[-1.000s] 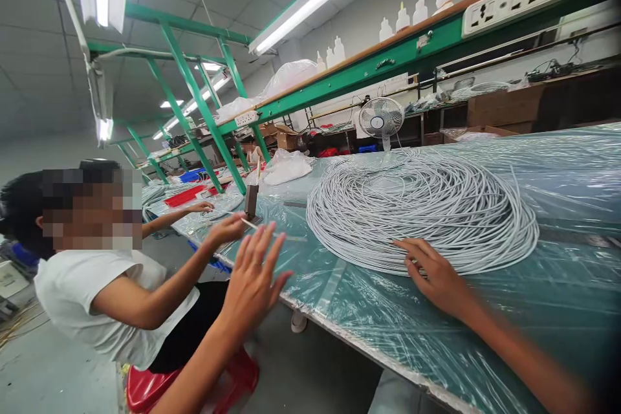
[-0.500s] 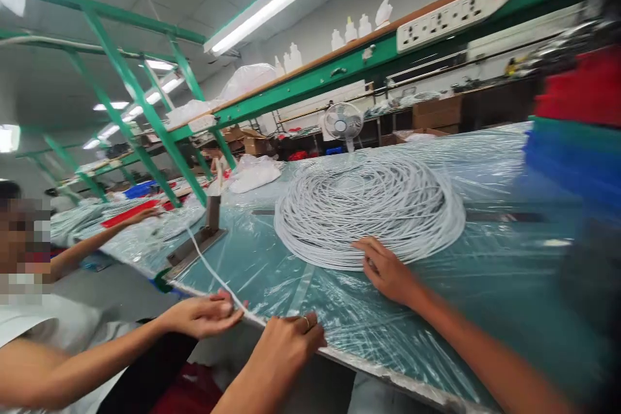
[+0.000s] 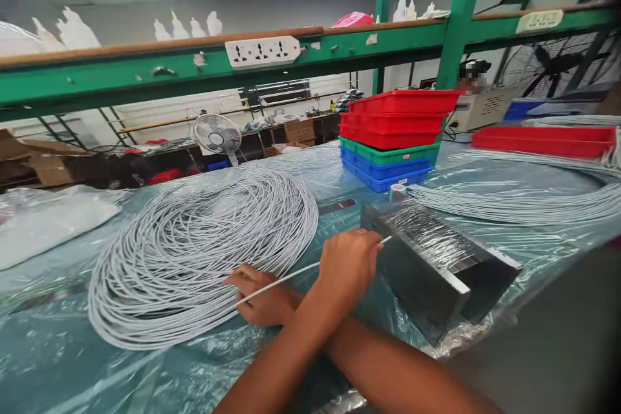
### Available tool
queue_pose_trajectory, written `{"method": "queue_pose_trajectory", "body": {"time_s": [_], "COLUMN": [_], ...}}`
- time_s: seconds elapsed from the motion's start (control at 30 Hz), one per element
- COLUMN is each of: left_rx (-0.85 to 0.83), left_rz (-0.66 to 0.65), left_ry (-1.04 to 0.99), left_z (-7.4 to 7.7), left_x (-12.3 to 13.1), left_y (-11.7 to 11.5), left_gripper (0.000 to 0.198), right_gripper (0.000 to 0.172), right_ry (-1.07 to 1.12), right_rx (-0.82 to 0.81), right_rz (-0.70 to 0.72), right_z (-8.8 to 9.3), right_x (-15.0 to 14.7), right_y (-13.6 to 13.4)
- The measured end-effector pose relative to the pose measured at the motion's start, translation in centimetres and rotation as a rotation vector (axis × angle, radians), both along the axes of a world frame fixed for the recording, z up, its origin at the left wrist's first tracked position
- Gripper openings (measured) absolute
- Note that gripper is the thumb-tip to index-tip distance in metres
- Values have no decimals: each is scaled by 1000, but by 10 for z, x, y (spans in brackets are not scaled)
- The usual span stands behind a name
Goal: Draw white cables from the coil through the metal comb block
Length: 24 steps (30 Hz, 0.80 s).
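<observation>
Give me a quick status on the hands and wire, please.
Left hand pinches wire by metal block. Right hand rests at coil edge, arms crossed.

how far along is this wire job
Done: one white strand is drawn off the coil, its end at the metal block. In hand: the left hand pinches that strand beside the block; the right hand rests at the coil's edge. Left: nearly everything, judging by the big wound coil.

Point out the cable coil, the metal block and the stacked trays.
cable coil (image 3: 194,252), head view, middle of the windings
metal block (image 3: 427,259), head view, its top face
stacked trays (image 3: 392,136), head view, front wall
</observation>
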<state>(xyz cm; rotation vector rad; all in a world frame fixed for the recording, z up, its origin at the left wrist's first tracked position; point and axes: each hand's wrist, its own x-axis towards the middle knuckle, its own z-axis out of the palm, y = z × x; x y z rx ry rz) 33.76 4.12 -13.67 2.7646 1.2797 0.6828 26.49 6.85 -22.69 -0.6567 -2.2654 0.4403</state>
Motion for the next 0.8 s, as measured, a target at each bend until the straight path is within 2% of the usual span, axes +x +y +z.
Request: {"method": "queue_pose_trajectory", "body": {"time_s": [0.1, 0.2, 0.37, 0.57, 0.7, 0.8], "left_rx": [-40, -82, -124, -91, -38, 15], "left_rz": [-4, -63, -112, -99, -77, -85], "left_ry": [-13, -76, -137, -130, -91, -50], "left_z": [7, 12, 10, 5, 4, 2], "left_x": [10, 10, 8, 12, 10, 12], "left_y": [6, 11, 13, 7, 1, -3], "left_gripper": [6, 6, 6, 5, 7, 21], "right_gripper": [40, 40, 38, 41, 44, 42], "right_ry": [-33, -67, -61, -78, -41, -22], "right_rx": [33, 23, 21, 27, 27, 8], "right_rz": [-20, -34, -37, 5, 97, 135], "right_z": [-1, -1, 0, 4, 2, -3], "right_x": [-4, -6, -4, -1, -1, -5], "right_y": [2, 1, -1, -2, -6, -10]}}
